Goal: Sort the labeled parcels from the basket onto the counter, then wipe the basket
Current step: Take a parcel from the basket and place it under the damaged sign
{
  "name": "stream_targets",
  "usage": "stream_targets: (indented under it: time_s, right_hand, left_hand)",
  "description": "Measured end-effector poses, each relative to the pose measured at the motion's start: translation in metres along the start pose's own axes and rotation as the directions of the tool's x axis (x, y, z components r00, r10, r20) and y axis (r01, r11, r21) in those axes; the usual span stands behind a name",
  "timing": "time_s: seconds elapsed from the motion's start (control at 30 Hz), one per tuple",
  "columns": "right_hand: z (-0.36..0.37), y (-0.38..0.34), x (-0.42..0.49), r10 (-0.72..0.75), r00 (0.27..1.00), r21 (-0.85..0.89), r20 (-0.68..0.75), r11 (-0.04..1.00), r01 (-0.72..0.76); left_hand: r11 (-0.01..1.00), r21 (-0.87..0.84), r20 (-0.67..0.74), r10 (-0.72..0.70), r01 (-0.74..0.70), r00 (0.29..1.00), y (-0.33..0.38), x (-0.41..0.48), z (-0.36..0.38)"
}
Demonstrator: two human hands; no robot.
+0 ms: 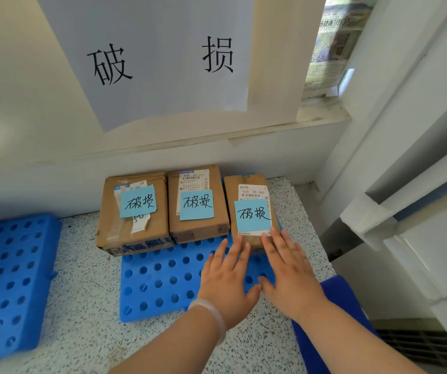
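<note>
Three brown cardboard parcels stand in a row against the wall, each with a light blue handwritten note. The left parcel (133, 214) and the middle parcel (198, 205) sit side by side. The right parcel (249, 209) lies on the far end of a blue perforated mat (160, 282). My left hand (227, 276) and my right hand (290, 273) lie flat with straight fingers, fingertips touching the near edge of the right parcel. No basket is in view.
The speckled counter (87, 314) carries a second blue perforated mat (9, 282) at the left. A blue edge (338, 300) shows at the counter's right rim. A large paper sign (160, 58) hangs on the wall above. A white cabinet (411, 184) closes off the right side.
</note>
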State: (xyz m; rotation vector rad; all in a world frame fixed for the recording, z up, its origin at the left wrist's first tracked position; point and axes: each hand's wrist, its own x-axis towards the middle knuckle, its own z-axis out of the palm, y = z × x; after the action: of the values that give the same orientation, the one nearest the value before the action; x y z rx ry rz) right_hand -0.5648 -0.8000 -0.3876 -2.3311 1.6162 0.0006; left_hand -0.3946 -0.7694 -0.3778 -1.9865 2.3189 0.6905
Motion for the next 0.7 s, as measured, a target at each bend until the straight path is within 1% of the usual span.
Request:
stream_targets:
  time_s: [0.17,0.27,0.33,0.43,0.53,0.7]
  right_hand:
    - [-0.010,0.005,0.023,-0.015,1.000,-0.004,0.021,1.000,0.015]
    - [-0.013,0.005,0.031,-0.028,1.000,-0.005,0.014,1.000,0.028]
    - [-0.014,0.005,0.034,-0.023,0.999,-0.022,0.022,0.999,0.023]
    - [-0.015,0.003,0.040,-0.019,1.000,-0.017,0.004,1.000,0.019]
    - [-0.015,0.003,0.044,-0.010,1.000,-0.023,0.007,1.000,0.010]
    - [-0.014,0.006,0.046,-0.010,1.000,-0.025,0.005,1.000,0.010]
  left_hand:
    - [0.998,0.043,-0.014,-0.035,0.035,0.999,0.001,0.017,-0.009]
    - [0.994,0.078,0.013,-0.081,0.080,0.997,0.002,0.024,-0.009]
    - [0.991,0.085,-0.004,-0.105,0.105,0.994,0.003,0.026,-0.012]
    - [0.991,0.107,0.008,-0.085,0.083,0.996,0.000,0.032,-0.012]
    - [0.983,0.150,-0.025,-0.103,0.106,0.994,0.003,0.035,-0.017]
    - [0.978,0.160,-0.019,-0.133,0.134,0.991,0.010,0.036,-0.020]
